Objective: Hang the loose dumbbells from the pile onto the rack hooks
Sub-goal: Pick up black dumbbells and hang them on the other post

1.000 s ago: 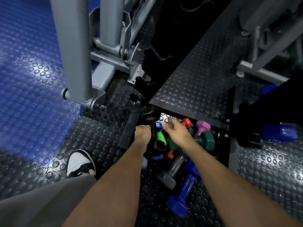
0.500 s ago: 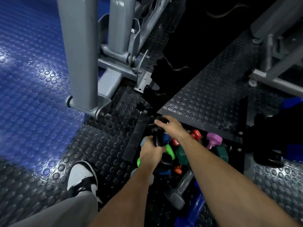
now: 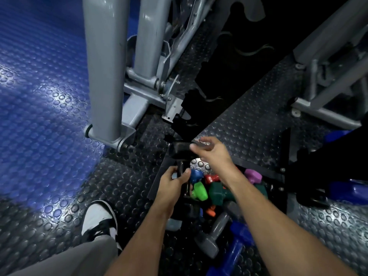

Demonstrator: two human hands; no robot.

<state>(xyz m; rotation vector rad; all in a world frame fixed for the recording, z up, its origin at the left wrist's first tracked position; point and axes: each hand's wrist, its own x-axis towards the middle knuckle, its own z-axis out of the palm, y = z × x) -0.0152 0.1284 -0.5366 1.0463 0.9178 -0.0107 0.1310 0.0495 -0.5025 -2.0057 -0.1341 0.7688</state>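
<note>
A black dumbbell (image 3: 181, 150) stands lifted over the pile, its top head near a black notched rack (image 3: 191, 108). My left hand (image 3: 173, 184) grips its handle from the left. My right hand (image 3: 211, 154) holds the top head with fingers and thumb. Below lies the pile: a green dumbbell (image 3: 200, 191), a dark green one (image 3: 218, 193), a blue one (image 3: 196, 174), a red one (image 3: 212, 178), a purple one (image 3: 253, 176), a grey one (image 3: 211, 242) and a large blue one (image 3: 237, 248).
Grey machine posts (image 3: 103, 66) and frame stand at the upper left on studded rubber floor (image 3: 49, 96). Another grey frame (image 3: 326, 80) is at the upper right. My white and black shoe (image 3: 99, 218) stands at the lower left. A dark blue dumbbell (image 3: 348, 190) lies far right.
Both hands have raised the black dumbbell up out of the pile toward the black rack. My right hand moved from the pile onto the dumbbell's top head.
</note>
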